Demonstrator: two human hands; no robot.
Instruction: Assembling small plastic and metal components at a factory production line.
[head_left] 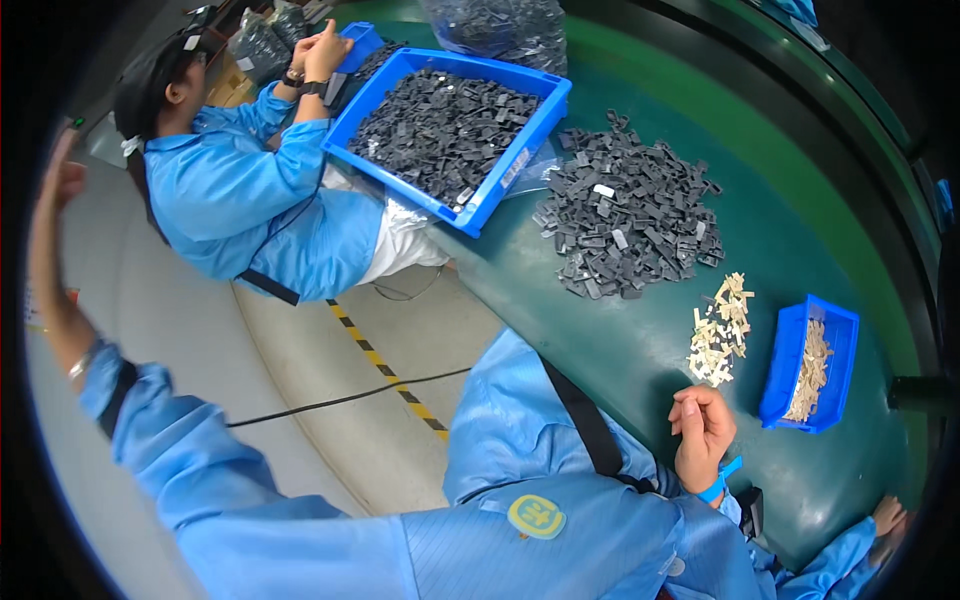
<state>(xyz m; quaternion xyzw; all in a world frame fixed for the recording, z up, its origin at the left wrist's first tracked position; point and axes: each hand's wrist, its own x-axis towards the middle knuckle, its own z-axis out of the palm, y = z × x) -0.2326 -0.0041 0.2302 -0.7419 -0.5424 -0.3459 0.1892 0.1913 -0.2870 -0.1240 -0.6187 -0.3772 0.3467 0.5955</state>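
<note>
My right hand (702, 435) is above the near edge of the green table (640, 345), its fingers curled in toward the thumb; whatever lies between them, if anything, is hidden. Just beyond it lies a loose pile of small cream-coloured pieces (718, 335). To its right stands a small blue bin (838, 375) with similar cream pieces inside. My left hand (65, 180) is raised at the far left, away from the table, one finger stretched out and the others partly bent. A small green light (78, 122) shows beside that fingertip; I see nothing in the hand.
A large heap of dark grey plastic parts (635, 210) lies mid-table. Farther left, a blue tray (470, 215) full of similar parts sticks out past the edge. A co-worker in blue (240, 200) sits beside it. Another person's hand (888, 515) shows at lower right.
</note>
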